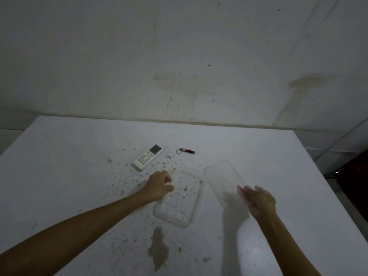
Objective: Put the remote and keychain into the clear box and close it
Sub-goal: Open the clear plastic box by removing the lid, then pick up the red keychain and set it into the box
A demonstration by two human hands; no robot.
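clear plastic box (178,198) opened, white remote (148,156) and red keychain (186,151) untouched

left hand (159,186) fingers loosely curled, right hand (258,200) fingers spread, nothing held; clear lid (223,176) is easily knocked off.

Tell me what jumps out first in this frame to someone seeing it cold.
Two bare arms reach over a stained white table: the left hand rests at a clear box, the right hand beside its clear lid. Beyond them lie a white remote and a red keychain.
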